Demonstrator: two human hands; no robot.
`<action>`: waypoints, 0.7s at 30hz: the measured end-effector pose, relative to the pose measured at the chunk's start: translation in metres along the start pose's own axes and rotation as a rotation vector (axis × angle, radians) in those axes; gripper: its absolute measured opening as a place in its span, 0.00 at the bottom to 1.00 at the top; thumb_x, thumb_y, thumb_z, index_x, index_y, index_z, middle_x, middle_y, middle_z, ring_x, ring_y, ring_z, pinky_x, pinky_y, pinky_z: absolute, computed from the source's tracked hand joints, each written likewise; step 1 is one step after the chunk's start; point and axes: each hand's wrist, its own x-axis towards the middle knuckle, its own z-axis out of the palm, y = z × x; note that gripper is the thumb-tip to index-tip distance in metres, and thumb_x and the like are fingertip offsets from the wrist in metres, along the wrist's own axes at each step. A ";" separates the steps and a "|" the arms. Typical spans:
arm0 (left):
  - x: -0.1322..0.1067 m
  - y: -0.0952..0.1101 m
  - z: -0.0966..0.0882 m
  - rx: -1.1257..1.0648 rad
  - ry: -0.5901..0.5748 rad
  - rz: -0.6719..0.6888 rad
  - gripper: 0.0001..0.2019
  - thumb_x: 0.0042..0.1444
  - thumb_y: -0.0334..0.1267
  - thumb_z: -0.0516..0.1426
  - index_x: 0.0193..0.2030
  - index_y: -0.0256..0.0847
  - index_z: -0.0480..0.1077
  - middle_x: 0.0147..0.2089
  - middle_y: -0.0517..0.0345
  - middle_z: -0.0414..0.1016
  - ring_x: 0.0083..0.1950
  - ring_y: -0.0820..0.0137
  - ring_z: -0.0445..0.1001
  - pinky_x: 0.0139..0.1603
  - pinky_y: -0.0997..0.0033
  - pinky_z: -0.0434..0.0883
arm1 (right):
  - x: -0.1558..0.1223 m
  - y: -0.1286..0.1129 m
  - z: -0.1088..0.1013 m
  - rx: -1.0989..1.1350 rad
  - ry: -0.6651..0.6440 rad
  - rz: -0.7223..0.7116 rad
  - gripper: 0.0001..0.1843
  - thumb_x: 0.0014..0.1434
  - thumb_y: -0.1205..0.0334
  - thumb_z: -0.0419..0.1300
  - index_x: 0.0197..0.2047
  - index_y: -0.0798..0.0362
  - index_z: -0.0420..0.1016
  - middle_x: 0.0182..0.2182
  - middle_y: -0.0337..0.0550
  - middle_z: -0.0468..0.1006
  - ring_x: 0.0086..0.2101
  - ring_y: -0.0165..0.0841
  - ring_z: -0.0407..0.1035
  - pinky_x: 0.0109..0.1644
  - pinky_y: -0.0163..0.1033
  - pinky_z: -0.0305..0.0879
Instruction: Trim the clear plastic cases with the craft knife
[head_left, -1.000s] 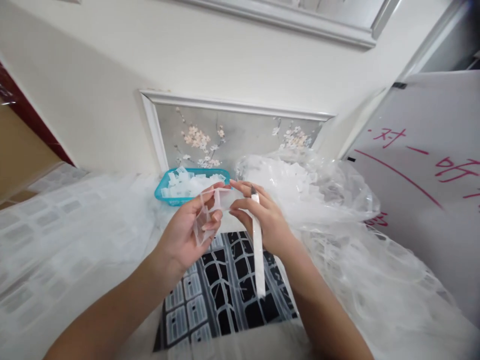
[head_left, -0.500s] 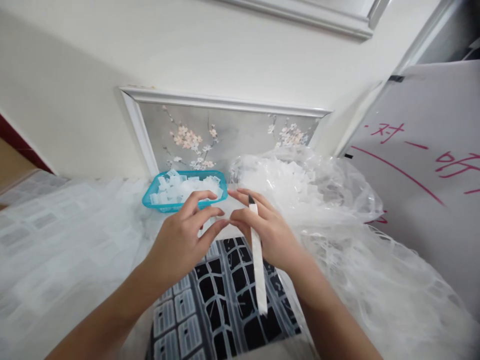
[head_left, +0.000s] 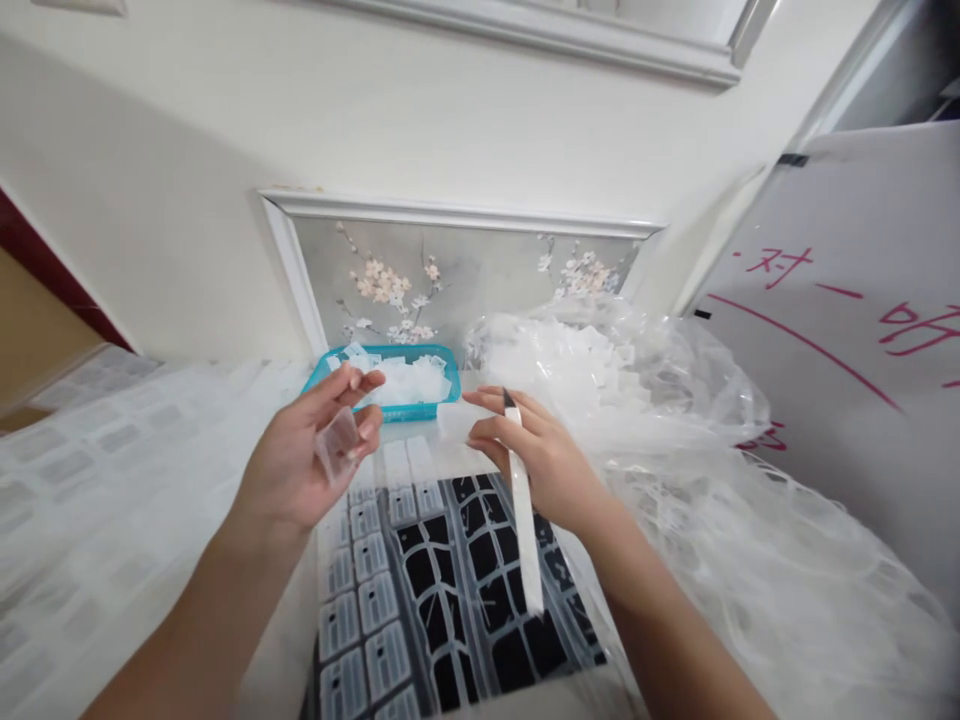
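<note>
My left hand [head_left: 311, 440] is turned palm up, its fingers curled around a small clear plastic piece [head_left: 337, 445] lying against them. Across from it, my right hand [head_left: 536, 450] keeps a slim white-handled tool with a dark pointed tip [head_left: 526, 520] between its fingers, tip pointing away from me. A translucent white piece [head_left: 454, 422] shows at the fingertips of that hand; whether they pinch it I cannot tell. Below both hands lies a sheet of moulded clear plastic pieces [head_left: 379, 600], with black showing through several open cells. Behind my left hand stands a blue basket [head_left: 409, 411] holding white pieces.
A clear plastic bag [head_left: 585, 380] full of white pieces sits at the back right. Translucent sheets [head_left: 97, 510] are piled on the left, and a heap of clear plastic webbing [head_left: 750, 570] fills the right. A whiteboard [head_left: 840, 300] with red writing leans at the right.
My left hand has moved left, away from my right hand, and rolled palm up with the clear piece in it. The white piece now shows by my right fingertips.
</note>
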 end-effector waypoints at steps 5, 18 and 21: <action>0.002 0.006 -0.013 0.819 -0.095 0.250 0.10 0.50 0.43 0.65 0.34 0.40 0.73 0.41 0.55 0.75 0.24 0.77 0.65 0.22 0.75 0.62 | -0.003 -0.006 -0.006 -0.027 0.046 0.008 0.07 0.64 0.69 0.55 0.41 0.49 0.72 0.53 0.46 0.75 0.56 0.39 0.67 0.55 0.51 0.67; -0.035 -0.007 0.006 1.197 -0.333 0.497 0.14 0.61 0.42 0.56 0.54 0.49 0.69 0.44 0.59 0.73 0.30 0.75 0.69 0.32 0.74 0.68 | -0.001 -0.032 -0.014 0.037 0.141 -0.001 0.07 0.61 0.71 0.59 0.38 0.48 0.72 0.37 0.37 0.81 0.47 0.37 0.71 0.53 0.48 0.64; -0.040 -0.006 0.006 1.165 -0.417 0.564 0.15 0.62 0.39 0.56 0.56 0.50 0.68 0.47 0.58 0.73 0.31 0.76 0.70 0.33 0.75 0.70 | -0.001 -0.036 -0.015 0.065 0.139 0.027 0.06 0.61 0.69 0.60 0.38 0.48 0.72 0.34 0.37 0.80 0.46 0.36 0.72 0.52 0.47 0.64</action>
